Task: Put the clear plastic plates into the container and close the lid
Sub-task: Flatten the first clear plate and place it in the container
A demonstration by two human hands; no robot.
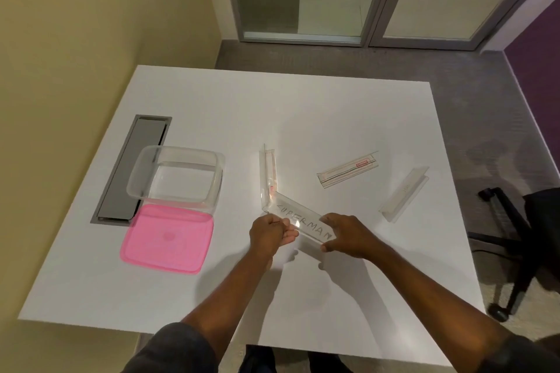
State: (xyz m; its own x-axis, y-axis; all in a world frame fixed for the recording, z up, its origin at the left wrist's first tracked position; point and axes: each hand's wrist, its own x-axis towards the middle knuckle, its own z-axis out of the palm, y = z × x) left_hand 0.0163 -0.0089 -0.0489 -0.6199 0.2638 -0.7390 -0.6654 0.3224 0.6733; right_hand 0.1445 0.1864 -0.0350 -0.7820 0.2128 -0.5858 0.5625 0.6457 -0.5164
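A clear plastic plate (298, 219) with "SUPERMAN" written on it is held slightly above the table by both hands. My left hand (268, 233) grips its near-left part and my right hand (345, 235) grips its right end. A second clear plate (268, 174) stands on edge just behind it. Two more lie flat to the right: one with a red label (348, 169) and one further right (404, 194). The clear container (177, 179) stands open at the left. Its pink lid (166, 239) lies flat in front of it.
The white table (272, 106) has a grey cable tray (133, 169) set in it, left of the container. A black office chair (515, 236) stands off the table's right side. A yellow wall is close on the left.
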